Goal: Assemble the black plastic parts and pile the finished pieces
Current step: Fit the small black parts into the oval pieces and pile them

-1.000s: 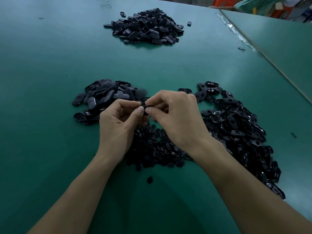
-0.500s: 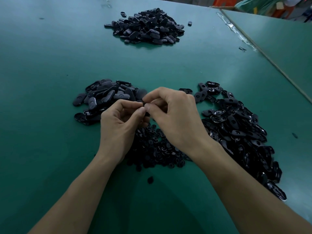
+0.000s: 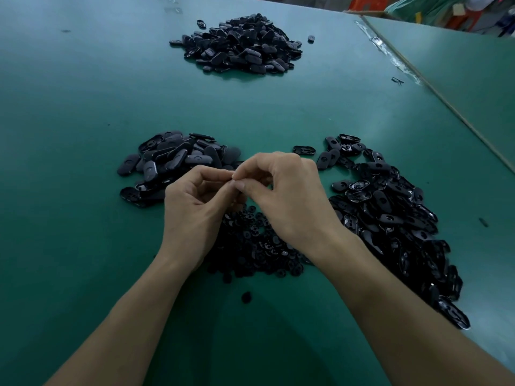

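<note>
My left hand point(image 3: 192, 213) and my right hand point(image 3: 289, 199) meet fingertip to fingertip above the table's middle, pinching a small black plastic part between them; the fingers hide almost all of it. Under my hands lies a heap of small round black pieces point(image 3: 256, 246). To the left is a pile of oval black covers point(image 3: 172, 160). On the right spreads a long pile of oval black shells point(image 3: 390, 218), many lying open side up. A separate pile of black parts point(image 3: 239, 45) sits at the far middle of the table.
The green table point(image 3: 83, 93) stretches wide to the left. One stray round piece point(image 3: 246, 297) lies near me between my forearms. A seam point(image 3: 434, 87) along the right joins a second green table. Orange stools point(image 3: 365, 4) stand beyond the far edge.
Both hands have lifted slightly and drawn their fingertips tighter together; the black part seen between the thumbs earlier is now almost fully covered.
</note>
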The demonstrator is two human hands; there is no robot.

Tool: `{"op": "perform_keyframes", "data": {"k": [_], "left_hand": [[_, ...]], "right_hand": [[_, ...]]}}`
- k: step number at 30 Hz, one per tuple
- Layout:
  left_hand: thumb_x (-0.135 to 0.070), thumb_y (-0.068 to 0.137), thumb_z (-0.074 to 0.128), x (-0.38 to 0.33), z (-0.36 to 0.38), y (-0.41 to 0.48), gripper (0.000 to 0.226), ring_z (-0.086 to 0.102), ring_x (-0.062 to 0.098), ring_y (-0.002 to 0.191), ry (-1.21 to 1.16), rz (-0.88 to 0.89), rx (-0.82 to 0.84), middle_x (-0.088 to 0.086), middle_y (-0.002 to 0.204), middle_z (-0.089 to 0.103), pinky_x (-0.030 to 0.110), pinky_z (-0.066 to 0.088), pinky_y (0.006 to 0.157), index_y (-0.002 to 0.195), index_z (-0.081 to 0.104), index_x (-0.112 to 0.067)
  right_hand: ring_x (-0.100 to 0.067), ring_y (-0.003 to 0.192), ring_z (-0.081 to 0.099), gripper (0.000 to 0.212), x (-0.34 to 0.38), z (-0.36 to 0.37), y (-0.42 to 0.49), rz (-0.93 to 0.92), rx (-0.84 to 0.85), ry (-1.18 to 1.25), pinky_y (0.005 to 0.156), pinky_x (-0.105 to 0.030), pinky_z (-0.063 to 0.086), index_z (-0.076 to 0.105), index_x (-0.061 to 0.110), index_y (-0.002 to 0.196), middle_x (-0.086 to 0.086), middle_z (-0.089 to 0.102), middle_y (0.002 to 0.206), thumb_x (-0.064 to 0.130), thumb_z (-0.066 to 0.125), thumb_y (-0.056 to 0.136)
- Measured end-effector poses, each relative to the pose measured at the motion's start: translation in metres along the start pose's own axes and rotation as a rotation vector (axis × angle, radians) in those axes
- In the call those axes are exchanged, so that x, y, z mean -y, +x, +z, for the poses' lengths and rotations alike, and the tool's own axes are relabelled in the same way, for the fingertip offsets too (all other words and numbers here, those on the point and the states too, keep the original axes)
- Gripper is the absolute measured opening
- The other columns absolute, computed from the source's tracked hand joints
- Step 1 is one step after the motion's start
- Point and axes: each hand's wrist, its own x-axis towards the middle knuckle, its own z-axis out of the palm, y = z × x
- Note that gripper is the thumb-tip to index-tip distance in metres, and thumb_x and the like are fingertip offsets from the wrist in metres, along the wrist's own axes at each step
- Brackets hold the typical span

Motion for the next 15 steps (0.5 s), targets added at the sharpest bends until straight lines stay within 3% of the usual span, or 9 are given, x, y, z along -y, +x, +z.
{"op": "perform_keyframes", "data": {"k": [3,6,10,15], "left_hand": [[-0.014,0.086,0.073,0.0003,0.0007,-0.0002,0.006,0.071,0.013,0.067,0.002,0.007,0.007,0.003,0.078,0.075,0.020,0.055,0.064,0.090,0.069,-0.013],[-0.001,0.091,0.069,0.0020,0.0008,0.0002,0.009,0.071,0.013,0.067,0.006,0.006,0.005,0.004,0.079,0.075,0.020,0.055,0.064,0.093,0.068,-0.010],[0.000,0.092,0.067,0.0020,-0.0002,0.0005,0.008,0.071,0.015,0.067,-0.009,0.001,0.000,0.006,0.080,0.075,0.021,0.056,0.065,0.095,0.068,-0.007],[-0.002,0.092,0.068,0.0032,-0.0014,0.0015,0.008,0.071,0.016,0.068,-0.007,0.001,-0.001,0.007,0.082,0.076,0.023,0.056,0.066,0.097,0.068,-0.008]], "right_hand": [[-0.002,0.077,0.064,0.010,-0.0001,-0.0004,0.0006,0.022,-0.015,-0.011,0.074,-0.018,0.053,0.078,0.027,0.093,0.009,0.068,0.084,0.019,0.074,0.088],[0.001,0.078,0.067,0.016,-0.0002,-0.0005,0.0008,0.037,-0.016,-0.017,0.074,-0.014,0.055,0.079,0.025,0.100,0.009,0.073,0.087,0.015,0.069,0.093],[0.001,0.075,0.064,0.017,-0.0003,0.0014,-0.0006,0.040,-0.022,-0.036,0.070,-0.009,0.050,0.075,0.023,0.102,0.011,0.069,0.081,0.012,0.066,0.093],[-0.002,0.078,0.065,0.015,-0.0018,0.0020,-0.0002,0.062,-0.003,-0.037,0.072,-0.015,0.053,0.074,0.024,0.093,0.007,0.070,0.083,0.012,0.066,0.092]]}}
